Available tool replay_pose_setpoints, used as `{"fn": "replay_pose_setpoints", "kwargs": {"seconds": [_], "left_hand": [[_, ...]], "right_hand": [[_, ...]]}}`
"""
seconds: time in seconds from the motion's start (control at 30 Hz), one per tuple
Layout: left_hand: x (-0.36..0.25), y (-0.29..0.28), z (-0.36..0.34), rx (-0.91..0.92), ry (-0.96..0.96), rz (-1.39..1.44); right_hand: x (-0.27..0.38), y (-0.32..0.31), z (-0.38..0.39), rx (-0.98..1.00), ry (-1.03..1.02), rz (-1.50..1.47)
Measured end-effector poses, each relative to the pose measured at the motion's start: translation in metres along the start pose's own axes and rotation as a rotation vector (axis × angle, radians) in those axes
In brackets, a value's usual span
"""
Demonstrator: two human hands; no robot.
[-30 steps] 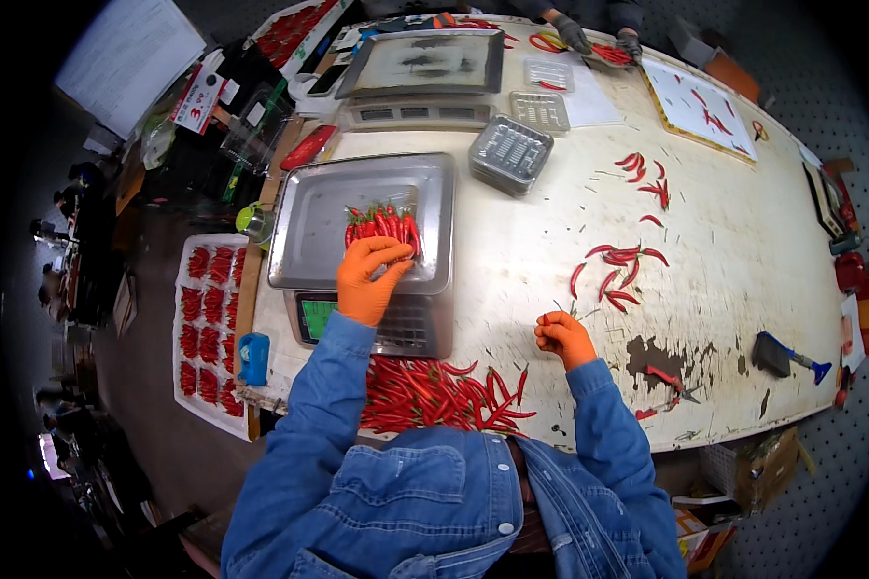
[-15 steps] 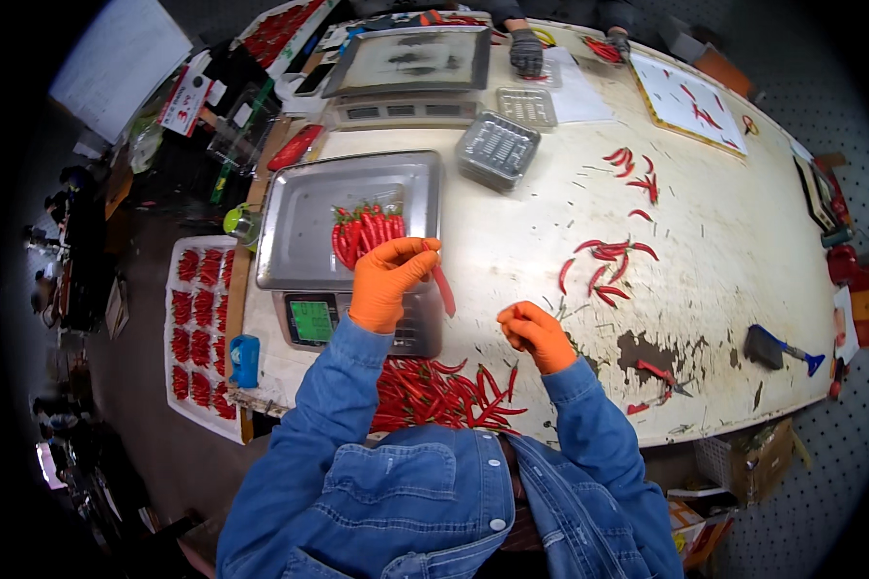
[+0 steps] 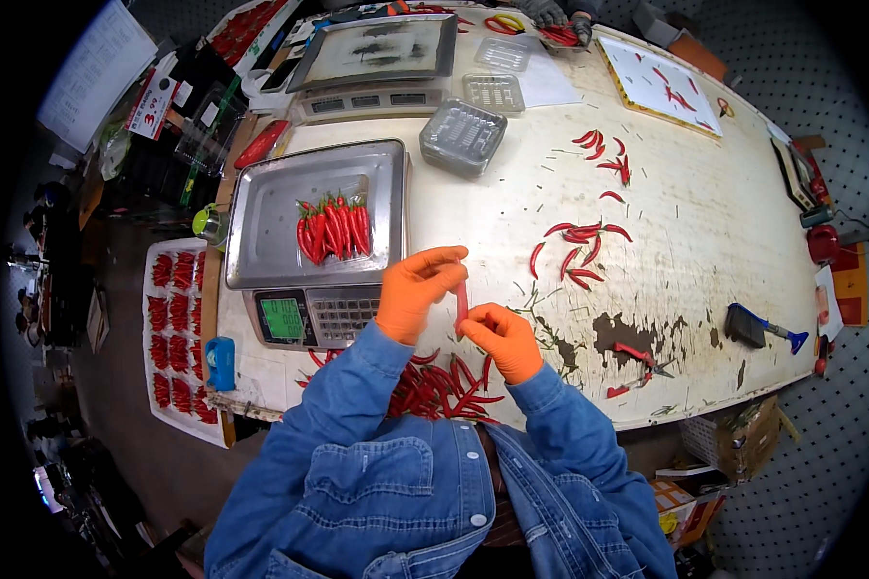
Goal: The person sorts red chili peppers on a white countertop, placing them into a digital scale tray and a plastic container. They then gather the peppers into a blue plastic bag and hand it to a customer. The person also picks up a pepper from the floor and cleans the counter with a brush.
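Note:
One red chili pepper (image 3: 462, 301) hangs upright between my two orange-gloved hands. My left hand (image 3: 418, 292) pinches its upper part, and my right hand (image 3: 500, 340) has its fingertips closed on the lower end. Left of them is a digital scale, its steel pan (image 3: 270, 222) bearing a clear plastic tray with a row of red chilies (image 3: 334, 230). The scale's keypad and green display (image 3: 283, 317) face me. Under my wrists, a heap of loose chilies (image 3: 434, 388) lies along the table's near edge, partly hidden by my sleeve.
Stacked clear trays (image 3: 462, 135) stand beyond my hands, near a second scale (image 3: 377, 53). Loose chilies (image 3: 579, 232), red-handled pliers (image 3: 637, 369) and a brush (image 3: 746, 326) lie rightward. A white crate (image 3: 153, 352) of packed chilies sits left. A co-worker's gloved hands (image 3: 560, 17) are at the far edge.
My left hand has moved off the scale's edge with the chili, and my right hand has come in to its lower end. The co-worker's hands have shifted together over some chilies. The view has swung slightly.

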State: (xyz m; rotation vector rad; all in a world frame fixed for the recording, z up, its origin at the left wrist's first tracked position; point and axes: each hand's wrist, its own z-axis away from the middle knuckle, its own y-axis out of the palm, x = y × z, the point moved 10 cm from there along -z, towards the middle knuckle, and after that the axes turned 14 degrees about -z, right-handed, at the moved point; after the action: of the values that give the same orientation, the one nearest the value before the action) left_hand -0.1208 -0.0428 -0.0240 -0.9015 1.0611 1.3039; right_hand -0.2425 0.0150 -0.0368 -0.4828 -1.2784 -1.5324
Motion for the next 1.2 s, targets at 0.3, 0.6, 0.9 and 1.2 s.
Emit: {"fn": "replay_pose_setpoints", "kwargs": {"seconds": [0.3,0.6,0.9,1.2], "left_hand": [[0.009,0.019,0.0,0.036,-0.031,0.037],[-0.043,-0.07,0.015,-0.292,0.24,-0.085],[-0.005,-0.116,0.055,-0.393,0.108,-0.247],[0.029,-0.005,0.079,0.043,0.564,-1.047]], "right_hand": [[-0.011,-0.006,0.0,-0.011,0.066,-0.092],[-0.05,-0.025,-0.009,0.005,0.025,0.761],[-0.131,0.016,0.008,0.234,0.073,0.976],[-0.064,0.021,0.001,0.244,-0.138,1.046]]}}
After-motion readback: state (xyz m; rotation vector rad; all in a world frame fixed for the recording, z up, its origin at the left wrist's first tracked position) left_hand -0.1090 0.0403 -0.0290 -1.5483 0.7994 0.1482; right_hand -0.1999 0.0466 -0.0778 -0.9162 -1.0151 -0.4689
